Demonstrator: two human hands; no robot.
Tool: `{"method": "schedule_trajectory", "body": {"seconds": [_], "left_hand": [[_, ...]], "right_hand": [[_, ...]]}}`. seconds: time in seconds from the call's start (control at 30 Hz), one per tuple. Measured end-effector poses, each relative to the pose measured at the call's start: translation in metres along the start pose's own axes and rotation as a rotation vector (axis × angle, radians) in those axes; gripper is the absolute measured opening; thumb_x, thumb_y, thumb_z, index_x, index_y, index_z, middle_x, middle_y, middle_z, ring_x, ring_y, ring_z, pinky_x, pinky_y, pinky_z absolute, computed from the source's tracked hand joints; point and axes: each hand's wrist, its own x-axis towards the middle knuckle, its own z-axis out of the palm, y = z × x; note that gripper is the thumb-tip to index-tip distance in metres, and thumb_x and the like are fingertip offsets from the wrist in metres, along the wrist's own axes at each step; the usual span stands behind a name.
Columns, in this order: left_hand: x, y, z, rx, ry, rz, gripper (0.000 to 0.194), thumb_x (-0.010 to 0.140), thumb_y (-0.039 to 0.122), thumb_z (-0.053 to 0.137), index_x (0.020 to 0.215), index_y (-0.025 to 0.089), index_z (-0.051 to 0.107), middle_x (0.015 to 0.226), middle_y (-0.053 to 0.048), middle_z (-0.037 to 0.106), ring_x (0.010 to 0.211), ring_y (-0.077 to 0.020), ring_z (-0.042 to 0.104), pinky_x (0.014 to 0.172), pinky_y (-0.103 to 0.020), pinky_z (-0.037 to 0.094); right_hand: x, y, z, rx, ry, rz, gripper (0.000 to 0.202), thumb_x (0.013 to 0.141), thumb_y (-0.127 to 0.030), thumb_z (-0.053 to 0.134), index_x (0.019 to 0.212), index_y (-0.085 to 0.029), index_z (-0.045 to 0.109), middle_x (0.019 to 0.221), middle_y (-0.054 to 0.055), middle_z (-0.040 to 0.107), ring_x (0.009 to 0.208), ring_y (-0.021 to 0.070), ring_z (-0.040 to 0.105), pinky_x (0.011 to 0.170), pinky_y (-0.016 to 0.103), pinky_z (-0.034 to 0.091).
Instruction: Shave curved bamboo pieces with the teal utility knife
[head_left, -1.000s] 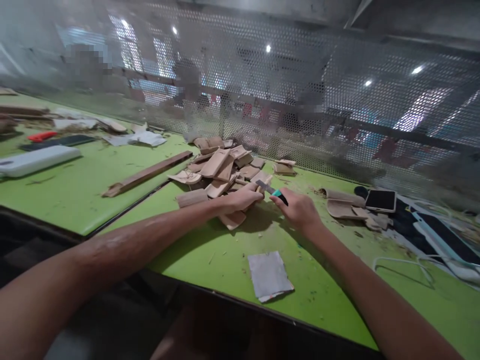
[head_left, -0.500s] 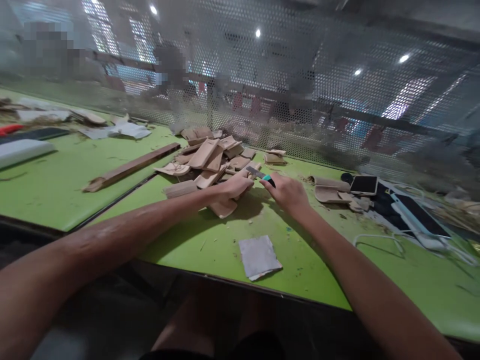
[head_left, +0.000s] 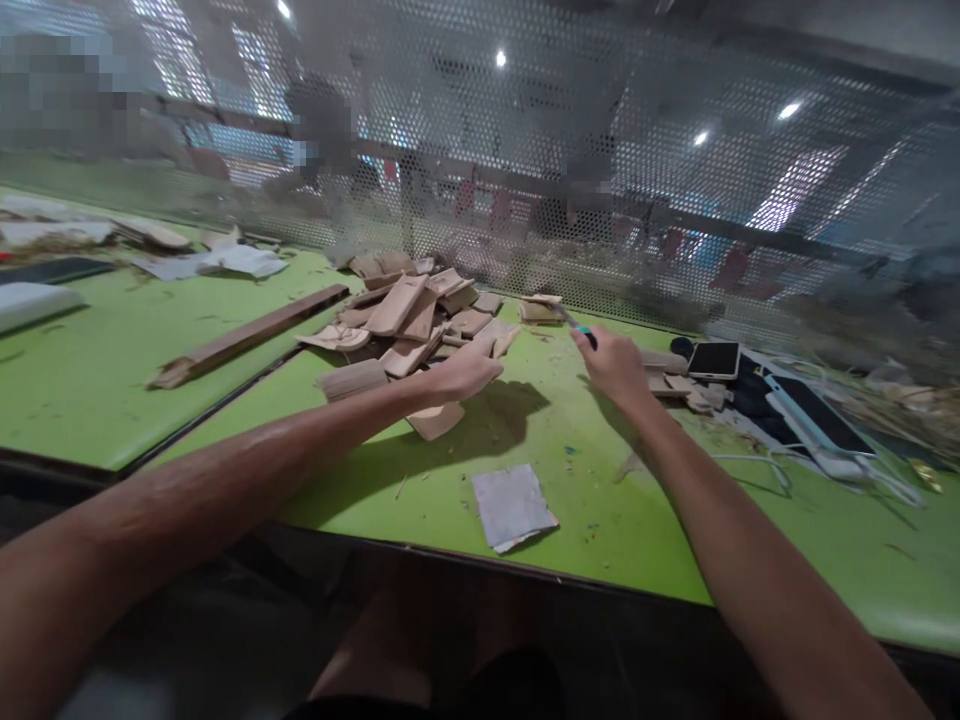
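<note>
My left hand [head_left: 466, 374] is closed around a pale curved wood piece [head_left: 501, 334], partly hidden by the fingers, in front of a pile. The pile of curved, bamboo-like wood pieces [head_left: 401, 305] lies just behind and left of that hand. One more curved piece [head_left: 435, 420] lies below my wrist. My right hand [head_left: 615, 362] grips a knife [head_left: 583, 332] with a black and teal handle, its blade pointing up and left. The blade is apart from the left hand's piece and, in the view, its tip is near a small stack of pieces [head_left: 541, 312].
A long wooden strip [head_left: 251, 335] lies left on the green table [head_left: 285, 440]. A grey square of paper [head_left: 514, 507] is near the front edge. Phones [head_left: 714, 360], a cable and wood scraps lie right. A perforated screen [head_left: 480, 190] stands behind.
My right hand has drawn the knife away from the left hand's piece, moving right and slightly back. The left hand keeps nearly the same place. The view has shifted slightly to the right.
</note>
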Motion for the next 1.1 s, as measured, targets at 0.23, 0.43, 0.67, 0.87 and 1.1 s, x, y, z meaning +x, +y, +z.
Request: {"method": "schedule_trajectory", "body": {"seconds": [0.23, 0.43, 0.67, 0.87, 1.1], "left_hand": [[0.007, -0.012, -0.007, -0.232, 0.031, -0.051, 0.014, 0.08, 0.019, 0.053, 0.093, 0.02, 0.046, 0.065, 0.002, 0.049, 0.048, -0.0099, 0.045, 0.044, -0.023, 0.033], [0.005, -0.015, -0.011, -0.383, -0.062, -0.07, 0.023, 0.091, 0.038, 0.052, 0.091, 0.015, 0.058, 0.074, -0.006, 0.064, 0.056, -0.012, 0.057, 0.051, -0.024, 0.045], [0.0, -0.012, -0.015, -0.542, -0.042, -0.12, 0.043, 0.093, 0.057, 0.049, 0.098, 0.016, 0.061, 0.072, -0.006, 0.063, 0.054, -0.0113, 0.054, 0.049, -0.022, 0.04], [-0.001, -0.015, -0.017, -0.566, -0.086, -0.104, 0.047, 0.094, 0.056, 0.044, 0.094, 0.013, 0.063, 0.067, -0.006, 0.06, 0.055, -0.0126, 0.053, 0.049, -0.024, 0.04], [0.001, -0.014, -0.013, -0.347, -0.11, -0.06, 0.014, 0.079, 0.021, 0.056, 0.091, 0.014, 0.06, 0.07, -0.004, 0.059, 0.055, -0.0109, 0.051, 0.052, -0.024, 0.039]], "right_hand": [[0.001, 0.003, 0.012, 0.068, 0.049, 0.03, 0.062, 0.102, -0.06, 0.022, 0.102, -0.018, 0.066, 0.079, 0.011, 0.069, 0.069, 0.0232, 0.056, 0.061, 0.03, 0.023], [0.001, 0.012, 0.019, 0.074, 0.041, 0.07, 0.058, 0.1, -0.059, 0.026, 0.097, -0.017, 0.066, 0.077, 0.012, 0.068, 0.068, 0.0241, 0.055, 0.061, 0.031, 0.022], [0.0, 0.02, 0.022, 0.136, 0.056, 0.101, 0.06, 0.099, -0.062, 0.024, 0.091, -0.018, 0.065, 0.073, 0.011, 0.065, 0.065, 0.0235, 0.052, 0.06, 0.031, 0.022], [0.0, 0.023, 0.024, 0.195, 0.08, 0.117, 0.057, 0.099, -0.06, 0.025, 0.092, -0.018, 0.064, 0.073, 0.011, 0.064, 0.067, 0.0233, 0.053, 0.062, 0.031, 0.025], [-0.002, 0.003, 0.017, 0.242, 0.073, 0.035, 0.057, 0.099, -0.06, 0.024, 0.103, -0.017, 0.063, 0.077, 0.011, 0.067, 0.07, 0.0249, 0.057, 0.064, 0.03, 0.029]]}}
